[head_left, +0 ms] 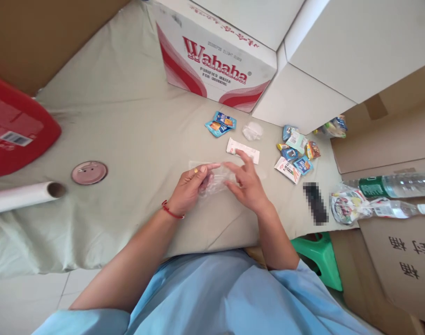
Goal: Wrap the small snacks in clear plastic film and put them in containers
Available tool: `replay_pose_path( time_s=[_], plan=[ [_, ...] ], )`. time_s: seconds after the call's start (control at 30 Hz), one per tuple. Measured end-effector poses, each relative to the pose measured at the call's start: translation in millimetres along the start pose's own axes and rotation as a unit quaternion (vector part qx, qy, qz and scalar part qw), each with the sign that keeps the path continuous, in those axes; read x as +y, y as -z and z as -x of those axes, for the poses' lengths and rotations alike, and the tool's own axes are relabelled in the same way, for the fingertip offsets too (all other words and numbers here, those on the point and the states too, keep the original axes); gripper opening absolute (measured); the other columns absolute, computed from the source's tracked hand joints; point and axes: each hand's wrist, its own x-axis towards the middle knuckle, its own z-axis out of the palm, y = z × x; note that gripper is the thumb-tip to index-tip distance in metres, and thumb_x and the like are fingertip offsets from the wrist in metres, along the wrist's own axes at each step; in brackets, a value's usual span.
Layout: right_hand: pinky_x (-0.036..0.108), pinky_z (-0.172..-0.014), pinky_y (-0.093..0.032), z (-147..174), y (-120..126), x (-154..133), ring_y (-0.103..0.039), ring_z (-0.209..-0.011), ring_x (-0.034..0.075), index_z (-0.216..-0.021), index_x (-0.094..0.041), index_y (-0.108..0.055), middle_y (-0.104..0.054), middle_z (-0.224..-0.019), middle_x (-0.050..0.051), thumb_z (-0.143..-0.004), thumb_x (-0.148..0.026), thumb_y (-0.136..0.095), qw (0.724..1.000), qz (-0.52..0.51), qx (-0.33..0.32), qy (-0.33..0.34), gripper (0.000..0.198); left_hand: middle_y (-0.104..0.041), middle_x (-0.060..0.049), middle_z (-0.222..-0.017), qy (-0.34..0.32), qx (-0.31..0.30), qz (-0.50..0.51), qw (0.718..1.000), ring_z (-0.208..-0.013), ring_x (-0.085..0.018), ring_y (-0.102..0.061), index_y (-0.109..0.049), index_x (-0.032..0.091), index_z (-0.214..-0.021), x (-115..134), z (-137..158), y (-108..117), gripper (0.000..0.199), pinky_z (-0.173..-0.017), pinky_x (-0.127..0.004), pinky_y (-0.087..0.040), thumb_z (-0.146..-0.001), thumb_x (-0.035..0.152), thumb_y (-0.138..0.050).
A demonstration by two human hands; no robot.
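Note:
My left hand is closed on a thin clear plastic bag, its thumb laid along the index finger. The film stretches to the right over the cloth and is hard to see against it. My right hand hovers by the bag's other side with thumb and fingers apart, and I see nothing gripped in it. Just beyond its fingertips lies a white snack packet. Farther off are blue snack packets and a crumpled clear plastic piece.
Several small snack packets lie at right, near a pixelated dark object and plastic bottles. A Wahaha carton stands at the back. Left are a pink round lid-like disc, a white roll and a red container.

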Motion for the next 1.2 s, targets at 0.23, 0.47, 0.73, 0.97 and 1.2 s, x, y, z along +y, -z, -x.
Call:
replay_pose_path(
  time_s=[0.23, 0.47, 0.73, 0.97, 1.2],
  plan=[
    [0.03, -0.083, -0.056, 0, 19, -8, -0.07, -0.096, 0.017, -0.106, -0.023, -0.069, -0.074, -0.105, 0.007, -0.101, -0.015, -0.055, 0.992, 0.063, 0.091, 0.061, 0.017, -0.075, -0.005, -0.085, -0.053, 0.108, 0.051, 0.991, -0.048, -0.006, -0.043, -0.078, 0.021, -0.109, -4, -12, 3, 0.05, -0.042, -0.022, -0.026, -0.087, 0.065, -0.071],
    [0.033, -0.067, -0.052, 96, 16, -30, -0.064, -0.077, 0.02, -0.117, -0.023, -0.066, -0.074, -0.096, 0.01, -0.092, -0.007, -0.063, 0.973, 0.142, 0.162, 0.081, 0.03, -0.079, -0.006, -0.087, -0.043, 0.214, 0.095, 0.971, -0.044, -0.007, -0.055, -0.074, 0.021, -0.112, 0, -19, 10, 0.049, -0.039, -0.019, -0.038, -0.09, 0.064, -0.067],
    [0.027, -0.071, -0.06, 169, -5, -37, -0.073, -0.084, 0.017, -0.118, -0.021, -0.07, -0.076, -0.104, 0.009, -0.097, -0.013, -0.055, 0.998, 0.017, -0.053, -0.004, 0.027, -0.079, -0.007, -0.105, 0.01, 0.202, 0.091, 0.975, -0.047, -0.008, -0.062, -0.069, 0.024, -0.118, 3, -18, 19, 0.037, -0.04, -0.02, -0.039, -0.093, 0.05, -0.068],
    [0.028, -0.069, -0.06, 134, 50, -41, -0.072, -0.078, 0.016, -0.12, -0.027, -0.071, -0.076, -0.091, 0.004, -0.099, -0.015, -0.056, 0.997, -0.073, 0.005, -0.019, 0.027, -0.033, -0.008, -0.168, -0.058, 0.223, -0.152, 0.961, -0.13, -0.031, -0.062, -0.041, 0.038, -0.147, -1, -7, 40, 0.08, -0.095, -0.044, -0.059, -0.079, 0.03, -0.083],
    [0.048, -0.09, -0.06, 83, 31, -16, -0.069, -0.102, 0.027, -0.13, -0.028, -0.071, -0.076, -0.115, 0.01, -0.1, -0.019, -0.056, 0.993, 0.063, 0.095, -0.029, 0.034, -0.064, -0.009, -0.14, -0.278, 0.211, -0.504, 0.79, -0.136, -0.033, -0.055, -0.063, 0.027, -0.132, 35, 35, 8, 0.034, -0.114, -0.056, -0.045, -0.099, 0.035, -0.06]
  ],
)
